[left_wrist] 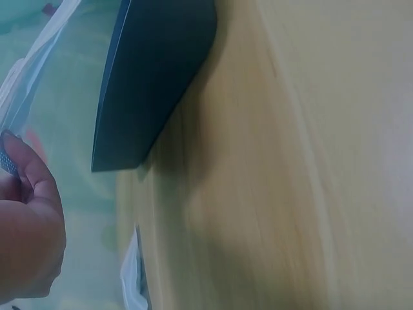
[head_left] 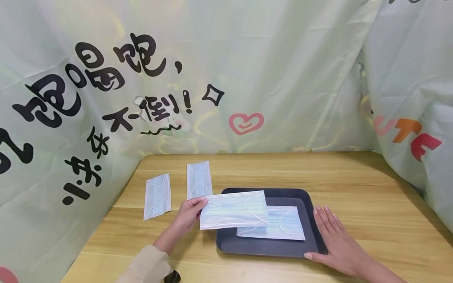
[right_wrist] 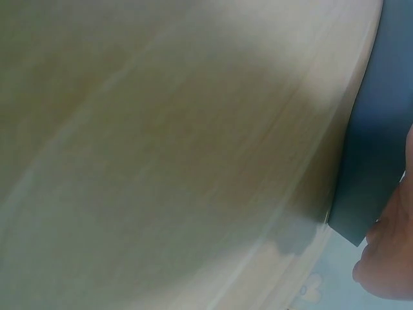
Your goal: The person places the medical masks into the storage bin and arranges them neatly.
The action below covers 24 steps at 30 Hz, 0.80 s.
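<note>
clearly, the left grip pinches a face mask by its left edge, thumb on top, so that the mask reaches rightward from it over the left part of a dark tray. just right of that, a second mask lies in the tray, partly hidden under the held one, and farther right the right grip rests relaxed, fingers extended, at the tray's right rim. beyond the left grip, one mask lies on the table and another farther left, with a printed cloth behind.
</note>
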Motion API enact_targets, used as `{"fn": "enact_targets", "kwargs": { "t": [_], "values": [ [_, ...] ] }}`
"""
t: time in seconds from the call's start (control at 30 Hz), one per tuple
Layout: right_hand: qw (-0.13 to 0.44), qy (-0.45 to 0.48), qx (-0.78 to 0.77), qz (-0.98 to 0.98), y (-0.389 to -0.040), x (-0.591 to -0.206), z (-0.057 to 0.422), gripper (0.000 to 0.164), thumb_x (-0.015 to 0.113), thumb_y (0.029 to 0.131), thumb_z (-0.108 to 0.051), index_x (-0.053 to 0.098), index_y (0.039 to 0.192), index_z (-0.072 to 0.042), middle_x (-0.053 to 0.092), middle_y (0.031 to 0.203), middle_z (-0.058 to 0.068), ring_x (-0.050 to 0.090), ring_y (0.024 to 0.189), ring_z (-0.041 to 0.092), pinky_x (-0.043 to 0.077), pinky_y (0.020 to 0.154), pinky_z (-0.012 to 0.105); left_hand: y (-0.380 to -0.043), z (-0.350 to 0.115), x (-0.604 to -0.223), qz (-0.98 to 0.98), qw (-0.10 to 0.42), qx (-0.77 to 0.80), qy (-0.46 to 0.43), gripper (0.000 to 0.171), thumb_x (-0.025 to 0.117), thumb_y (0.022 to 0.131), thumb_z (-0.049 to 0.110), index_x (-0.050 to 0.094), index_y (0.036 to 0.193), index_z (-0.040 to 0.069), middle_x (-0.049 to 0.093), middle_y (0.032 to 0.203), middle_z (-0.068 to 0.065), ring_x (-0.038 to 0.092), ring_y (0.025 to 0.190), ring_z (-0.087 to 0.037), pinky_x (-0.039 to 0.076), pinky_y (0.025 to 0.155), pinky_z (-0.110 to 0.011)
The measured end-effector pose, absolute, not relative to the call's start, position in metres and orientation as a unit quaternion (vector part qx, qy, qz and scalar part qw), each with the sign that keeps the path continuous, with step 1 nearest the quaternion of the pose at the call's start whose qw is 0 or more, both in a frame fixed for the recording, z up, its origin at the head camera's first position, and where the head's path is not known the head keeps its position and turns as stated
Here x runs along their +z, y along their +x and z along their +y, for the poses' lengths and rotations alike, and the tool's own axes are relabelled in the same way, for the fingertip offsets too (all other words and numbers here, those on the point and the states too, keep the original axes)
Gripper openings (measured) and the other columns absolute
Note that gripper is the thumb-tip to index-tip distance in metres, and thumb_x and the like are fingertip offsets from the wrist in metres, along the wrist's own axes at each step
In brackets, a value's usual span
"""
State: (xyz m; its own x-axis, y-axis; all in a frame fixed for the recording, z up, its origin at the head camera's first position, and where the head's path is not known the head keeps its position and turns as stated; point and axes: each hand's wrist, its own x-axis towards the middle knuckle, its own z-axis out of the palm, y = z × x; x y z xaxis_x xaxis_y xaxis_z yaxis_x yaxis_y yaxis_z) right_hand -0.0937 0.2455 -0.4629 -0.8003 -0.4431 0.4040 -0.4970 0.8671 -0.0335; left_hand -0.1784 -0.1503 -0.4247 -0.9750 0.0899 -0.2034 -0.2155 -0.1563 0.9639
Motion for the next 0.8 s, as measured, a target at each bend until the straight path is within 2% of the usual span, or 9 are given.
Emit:
{"fn": "enact_targets", "kwargs": {
  "t": [0.2,0.43,0.6,0.8],
  "values": [
    [0.191,0.243,0.068,-0.949,-0.093,-0.463,0.245,0.11,0.063,0.068,-0.063,0.015,0.142,0.003,-0.012,0.152,0.001,-0.012,0.14,0.018,-0.015,0.11,0.019,-0.181,-0.135,-0.426,0.64,0.112,0.759,-0.034,0.021,0.055,0.088,0.006,0.067,0.076,0.018,0.063,0.066,0.009,0.056,0.06,-0.001,0.048,0.054,-0.015],
    [0.181,0.238,0.069,-0.952,-0.092,-0.462,0.244,0.11,0.062,0.069,-0.063,0.015,0.143,0.002,-0.012,0.153,0.001,-0.014,0.14,0.017,-0.016,0.11,0.019,-0.182,-0.113,-0.426,0.669,0.093,0.736,-0.043,0.01,0.059,0.085,0.008,0.068,0.087,0.004,0.059,0.061,0.01,0.045,0.053,-0.001,0.034,0.048,-0.014],
    [0.191,0.245,0.068,-0.948,-0.093,-0.462,0.244,0.109,0.063,0.068,-0.062,0.016,0.142,0.003,-0.012,0.153,0.002,-0.013,0.14,0.018,-0.015,0.11,0.019,-0.184,-0.097,-0.426,0.677,0.098,0.727,-0.048,0.021,0.06,0.084,0.007,0.065,0.098,-0.008,0.057,0.06,0.01,0.045,0.051,0.0,0.035,0.047,-0.013],
    [0.186,0.242,0.067,-0.95,-0.092,-0.462,0.245,0.109,0.063,0.069,-0.062,0.016,0.142,0.003,-0.012,0.153,0.002,-0.015,0.14,0.017,-0.015,0.11,0.019,-0.185,-0.081,-0.427,0.683,0.116,0.72,-0.04,0.028,0.061,0.085,0.009,0.061,0.103,-0.012,0.057,0.06,0.011,0.048,0.052,0.001,0.04,0.048,-0.013]
  ]
}}
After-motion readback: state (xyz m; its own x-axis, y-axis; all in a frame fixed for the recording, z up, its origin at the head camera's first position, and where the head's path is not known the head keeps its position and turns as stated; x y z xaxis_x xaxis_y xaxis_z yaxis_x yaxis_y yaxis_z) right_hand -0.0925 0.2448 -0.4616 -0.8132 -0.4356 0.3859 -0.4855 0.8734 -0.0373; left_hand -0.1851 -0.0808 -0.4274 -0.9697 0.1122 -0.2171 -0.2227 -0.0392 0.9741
